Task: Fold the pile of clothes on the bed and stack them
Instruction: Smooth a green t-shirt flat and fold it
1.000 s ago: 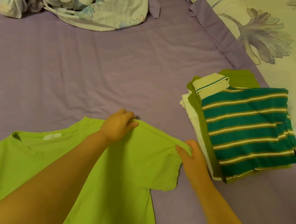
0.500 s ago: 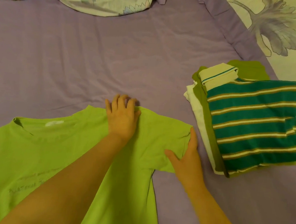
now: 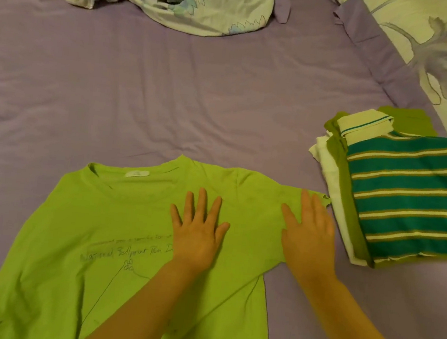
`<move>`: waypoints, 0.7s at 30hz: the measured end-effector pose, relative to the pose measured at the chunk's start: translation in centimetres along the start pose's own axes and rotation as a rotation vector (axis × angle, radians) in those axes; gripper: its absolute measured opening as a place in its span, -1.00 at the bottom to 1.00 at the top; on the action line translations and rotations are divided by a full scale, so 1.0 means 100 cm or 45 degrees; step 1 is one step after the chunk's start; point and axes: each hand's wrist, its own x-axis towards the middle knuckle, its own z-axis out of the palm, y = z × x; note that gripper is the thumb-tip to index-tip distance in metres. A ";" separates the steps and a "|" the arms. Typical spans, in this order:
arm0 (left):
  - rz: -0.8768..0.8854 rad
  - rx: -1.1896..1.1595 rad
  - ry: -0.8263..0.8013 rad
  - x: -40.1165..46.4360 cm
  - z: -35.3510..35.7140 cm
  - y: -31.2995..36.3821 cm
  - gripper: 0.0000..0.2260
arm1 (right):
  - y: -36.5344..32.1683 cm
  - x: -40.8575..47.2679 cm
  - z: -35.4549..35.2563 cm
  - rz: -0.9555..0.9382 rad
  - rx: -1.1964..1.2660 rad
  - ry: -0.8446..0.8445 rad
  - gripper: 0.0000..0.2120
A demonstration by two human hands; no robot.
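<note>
Flattening lime-green cotton T-shirt [image 3: 102, 226] for folding: our left hand [image 3: 197, 229] and right hand [image 3: 309, 232] press, fingers straight, gripping nothing; folded striped stack [image 3: 405, 192] just beyond right fingertips.

Two bare forearms enter from the lower edge, no sleeve visible on either up to the frame edge; left hand [image 3: 197, 232] and right hand [image 3: 309, 232] both ungloved; no ring, watch, bracelet or band seen on fingers or wrists; fingernails short, unpainted as far as the view allows; right hand slightly blurred, detail on its fingers hard to read; nothing of the torso or clothing worn is in view.
</note>
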 end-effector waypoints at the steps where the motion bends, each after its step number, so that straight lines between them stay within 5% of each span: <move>1: -0.006 -0.003 -0.017 -0.005 -0.001 -0.009 -0.46 | -0.013 0.003 0.001 -0.070 0.016 -0.005 -0.49; 6: -0.016 0.019 -0.058 -0.010 -0.009 -0.054 -0.45 | -0.087 0.015 0.028 -0.354 0.123 -0.333 -0.46; 13: -0.024 -0.057 -0.031 0.029 -0.036 -0.128 -0.47 | -0.126 0.073 0.052 -0.135 -0.031 -0.410 -0.34; 18: -0.205 -0.173 0.356 0.035 -0.062 -0.186 -0.61 | -0.152 0.097 0.035 -0.208 -0.058 -0.248 -0.44; 21: -0.473 -0.381 0.316 0.046 -0.074 -0.212 -0.63 | -0.171 0.120 0.022 -0.131 0.078 -0.042 -0.59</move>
